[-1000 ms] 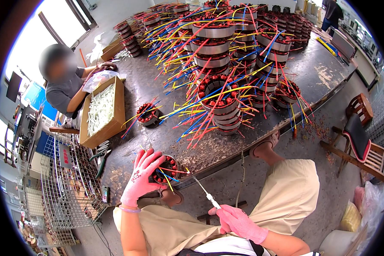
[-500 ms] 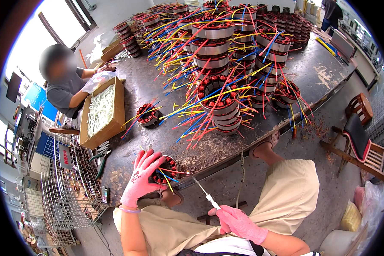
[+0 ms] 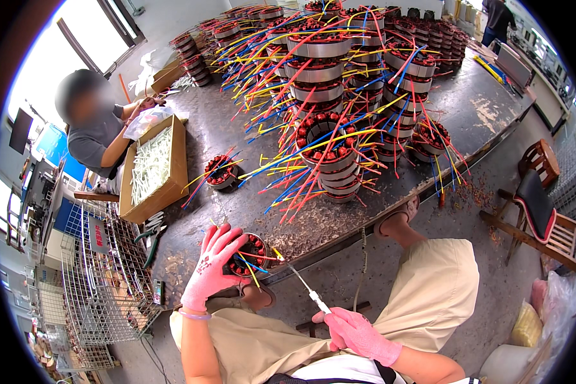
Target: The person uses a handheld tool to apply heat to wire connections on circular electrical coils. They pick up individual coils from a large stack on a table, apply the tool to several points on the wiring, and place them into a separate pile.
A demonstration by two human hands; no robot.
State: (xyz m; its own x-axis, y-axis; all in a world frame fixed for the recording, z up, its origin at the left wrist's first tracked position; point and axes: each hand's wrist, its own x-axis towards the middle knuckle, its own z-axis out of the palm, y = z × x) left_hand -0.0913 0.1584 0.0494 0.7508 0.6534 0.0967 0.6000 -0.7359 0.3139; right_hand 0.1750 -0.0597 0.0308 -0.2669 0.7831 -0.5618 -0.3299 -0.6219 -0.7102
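At the table's near edge a small motor stator (image 3: 257, 246) with red windings lies under my left hand (image 3: 212, 265), in a pink glove. The fingers rest along its left side, hiding part of it, with the hand closed around it. Red, yellow and blue wires stick out toward me and to the right. My right hand (image 3: 358, 334), also gloved in pink, is closed on a slim torch (image 3: 310, 293) with a white handle and thin metal tube. A bright yellow-orange spot, like a small flame, shows at its tip beside the wire ends.
Tall stacks of wired stators (image 3: 329, 153) crowd the table (image 3: 269, 237); a single stator (image 3: 221, 173) sits apart. At left are a cardboard box (image 3: 185, 153) of white tubes, a co-worker (image 3: 99, 128) and wire baskets (image 3: 102, 288). A wooden chair (image 3: 537, 211) stands at right.
The spot at the torch tip has turned from small and reddish to larger and yellow-orange. My hands have barely moved. The co-worker's hands have shifted slightly.
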